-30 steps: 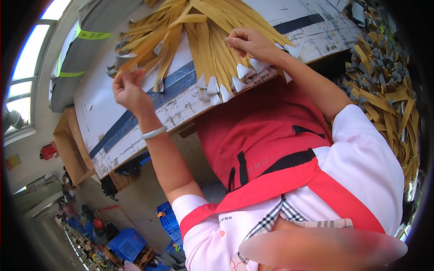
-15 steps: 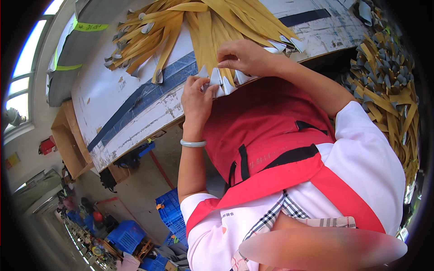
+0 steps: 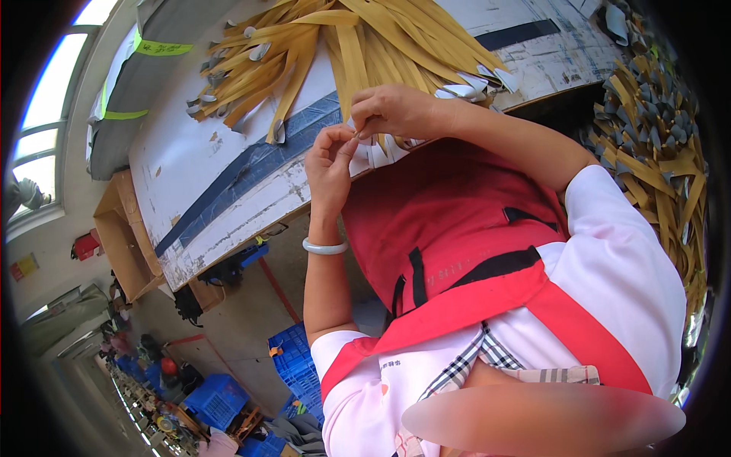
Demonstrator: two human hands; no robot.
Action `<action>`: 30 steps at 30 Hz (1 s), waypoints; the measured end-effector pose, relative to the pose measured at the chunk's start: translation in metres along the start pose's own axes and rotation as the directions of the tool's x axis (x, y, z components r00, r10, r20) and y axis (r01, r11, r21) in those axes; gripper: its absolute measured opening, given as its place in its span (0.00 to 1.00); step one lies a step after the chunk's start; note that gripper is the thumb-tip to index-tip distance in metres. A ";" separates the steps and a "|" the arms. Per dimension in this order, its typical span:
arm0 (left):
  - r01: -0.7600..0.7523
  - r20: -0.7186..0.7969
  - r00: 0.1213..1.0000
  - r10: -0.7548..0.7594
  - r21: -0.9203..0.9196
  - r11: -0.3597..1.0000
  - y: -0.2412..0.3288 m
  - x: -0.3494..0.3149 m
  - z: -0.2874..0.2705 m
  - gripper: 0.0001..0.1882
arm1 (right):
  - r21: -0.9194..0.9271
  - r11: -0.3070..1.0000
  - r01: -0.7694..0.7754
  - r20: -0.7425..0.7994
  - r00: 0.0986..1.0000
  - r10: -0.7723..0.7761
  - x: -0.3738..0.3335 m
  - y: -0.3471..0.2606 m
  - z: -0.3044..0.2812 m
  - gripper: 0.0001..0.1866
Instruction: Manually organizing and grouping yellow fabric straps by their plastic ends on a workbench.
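Mustard-yellow flat straps (image 3: 354, 65) lie in a heap on the worktable, with folded white end pieces (image 3: 387, 151) at the near edge. My left hand (image 3: 329, 164) is closed, thumb and forefinger pinched at the end of one strap. Right against those fingertips, my right hand (image 3: 400, 113) also pinches, its fingers curled over the same spot. The strap end between them is mostly hidden by my fingers. More white tips show just below my right hand, at the table's edge.
The white, scuffed worktable (image 3: 186, 145) carries a dark blue strip (image 3: 251, 164). To the right hangs a thick bundle of yellow straps with grey tips (image 3: 647, 137). A cardboard box (image 3: 126, 236) stands at the table's left end. Blue crates (image 3: 297, 365) are on the floor below.
My right hand has moved left and down to meet my left fingertips. My left hand has left the row of white tips and now pinches with the right. The view has shifted slightly.
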State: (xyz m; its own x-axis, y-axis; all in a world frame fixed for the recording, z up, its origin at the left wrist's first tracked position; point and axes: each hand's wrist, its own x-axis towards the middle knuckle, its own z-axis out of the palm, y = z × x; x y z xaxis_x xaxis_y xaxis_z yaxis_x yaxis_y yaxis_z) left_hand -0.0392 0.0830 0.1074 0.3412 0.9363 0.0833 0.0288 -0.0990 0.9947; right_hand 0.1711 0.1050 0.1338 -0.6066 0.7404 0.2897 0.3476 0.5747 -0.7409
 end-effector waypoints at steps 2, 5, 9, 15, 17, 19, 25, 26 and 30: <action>0.078 0.026 0.997 -0.076 -0.124 0.989 0.006 0.004 0.005 0.04 | 0.054 0.999 0.005 -0.042 0.999 -0.003 0.000 -0.002 -0.004 0.08; 0.099 0.080 0.994 -0.078 -0.307 0.946 0.015 0.015 -0.002 0.08 | 0.163 0.986 -0.024 -0.104 0.994 0.042 0.002 -0.006 -0.011 0.07; 0.057 0.088 0.996 -0.029 -0.335 0.940 0.023 0.033 -0.002 0.15 | 0.602 0.771 -0.208 -0.065 0.950 0.306 0.007 -0.009 -0.019 0.07; 0.044 0.077 0.997 -0.020 -0.325 0.945 0.023 0.038 -0.003 0.14 | 0.630 0.699 -0.338 0.209 0.941 0.267 0.010 -0.002 -0.043 0.13; 0.053 0.080 0.996 -0.028 -0.332 0.942 0.027 0.038 -0.003 0.14 | 0.615 0.715 -0.333 0.224 0.943 0.246 0.012 -0.001 -0.045 0.11; 0.064 0.079 0.996 -0.039 -0.339 0.939 0.032 0.037 -0.002 0.14 | 0.600 0.729 -0.329 0.244 0.943 0.225 0.011 -0.002 -0.045 0.10; -0.210 -0.197 0.953 0.230 0.120 0.970 0.033 0.027 0.019 0.05 | 0.150 0.976 -0.157 -0.183 0.966 0.183 0.011 -0.014 -0.017 0.11; -0.207 -0.196 0.954 0.228 0.120 0.971 0.030 0.025 0.025 0.05 | 0.152 0.976 -0.159 -0.184 0.965 0.186 0.011 -0.014 -0.011 0.11; -0.288 -0.344 0.853 0.393 0.318 0.903 0.025 0.023 0.041 0.07 | -0.096 0.995 -0.011 -0.430 0.902 -0.031 0.012 -0.007 0.011 0.08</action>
State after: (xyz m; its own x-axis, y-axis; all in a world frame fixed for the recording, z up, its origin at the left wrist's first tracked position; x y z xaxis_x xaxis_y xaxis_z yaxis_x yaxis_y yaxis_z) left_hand 0.0081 0.0880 0.1316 -0.0210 0.8755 0.4828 0.2267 -0.4661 0.8552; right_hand 0.1536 0.1057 0.1357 -0.2509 0.7999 0.5452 0.4211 0.5973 -0.6826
